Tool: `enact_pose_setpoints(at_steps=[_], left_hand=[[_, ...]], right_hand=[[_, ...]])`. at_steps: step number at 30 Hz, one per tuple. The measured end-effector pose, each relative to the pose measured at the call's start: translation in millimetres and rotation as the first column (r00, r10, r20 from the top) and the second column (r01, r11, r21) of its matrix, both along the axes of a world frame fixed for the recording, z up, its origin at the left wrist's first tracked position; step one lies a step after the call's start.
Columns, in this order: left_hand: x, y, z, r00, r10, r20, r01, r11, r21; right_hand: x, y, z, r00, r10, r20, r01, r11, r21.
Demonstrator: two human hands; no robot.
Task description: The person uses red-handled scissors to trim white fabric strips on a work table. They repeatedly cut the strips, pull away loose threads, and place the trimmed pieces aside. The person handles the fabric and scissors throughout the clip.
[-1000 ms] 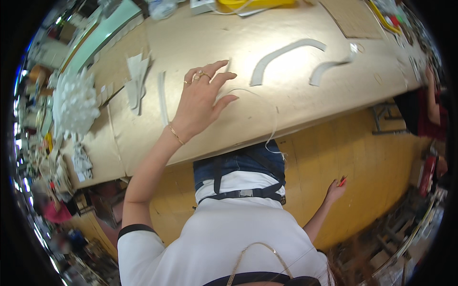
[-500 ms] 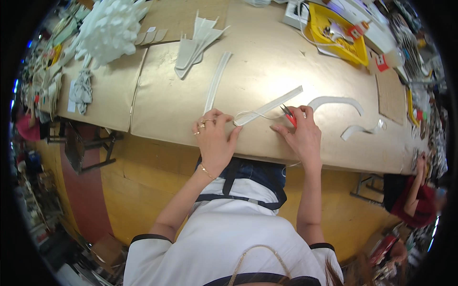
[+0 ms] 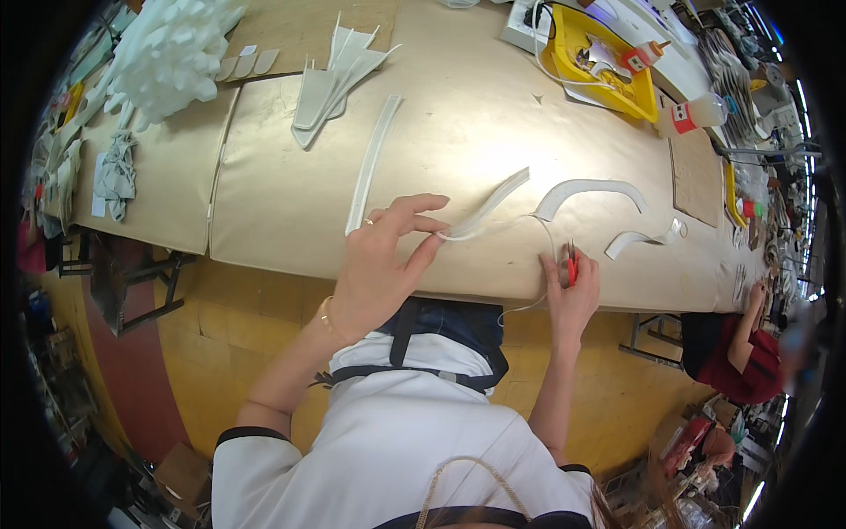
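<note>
My left hand (image 3: 379, 269) pinches the near end of a pale narrow strip (image 3: 495, 201), which is lifted and curves up to the right over the table. A thin whitish cord (image 3: 551, 231) runs along that strip and across to my right hand (image 3: 573, 304). There, thumb and fingers are closed around small red-handled snips (image 3: 573, 268), dark tips pointing away from me; the cord passes at the thumb and its tail hangs past the table edge. A second straight strip (image 3: 374, 163) lies flat left of centre. Right of the lifted strip rests a curved strip (image 3: 595, 187).
A short curled strip (image 3: 643, 236) lies at the right. Fanned pale pieces (image 3: 339, 84) and a white bundle (image 3: 172, 57) are toward the far left. At the far right stand a yellow tray (image 3: 564, 66) and a glue bottle (image 3: 696, 115). Another person (image 3: 736, 353) sits at the right.
My right hand with the snips has moved nearer to me and slightly right, drawing the cord out. My left hand has raised the strip's end off the table. The view has shifted right.
</note>
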State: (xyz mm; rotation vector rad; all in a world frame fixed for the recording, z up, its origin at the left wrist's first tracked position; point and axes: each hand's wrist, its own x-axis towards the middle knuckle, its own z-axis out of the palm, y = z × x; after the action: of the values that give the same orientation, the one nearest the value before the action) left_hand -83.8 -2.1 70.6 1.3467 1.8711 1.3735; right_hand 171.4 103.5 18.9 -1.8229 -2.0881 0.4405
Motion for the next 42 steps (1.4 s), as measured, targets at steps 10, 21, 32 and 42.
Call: enact_pose_setpoints(at_steps=[10,21,32,42], left_hand=[[-11,8,138,0.566,-0.284,-0.774,0.403,0.914,-0.041],[-41,69,124,0.646,-0.735,0.206,0.754,0.656,-0.024],[-39,102,-67,0.961,-0.108,-0.254,0.111,0.994,-0.001],[-37,84,-82,0.824,-0.097,-0.558,0.13,0.991,0.019]], right_hand=[[-17,-28,-5,0.997,0.057,0.046,-0.06,0.996,0.06],[91,-36,38,0.335,-0.21,-0.919,-0.541,0.755,-0.37],[19,26,45,0.997,0.005,0.072,-0.015,0.991,0.135],[-128,91,34,0.905,0.425,-0.004,-0.422,0.897,-0.131]])
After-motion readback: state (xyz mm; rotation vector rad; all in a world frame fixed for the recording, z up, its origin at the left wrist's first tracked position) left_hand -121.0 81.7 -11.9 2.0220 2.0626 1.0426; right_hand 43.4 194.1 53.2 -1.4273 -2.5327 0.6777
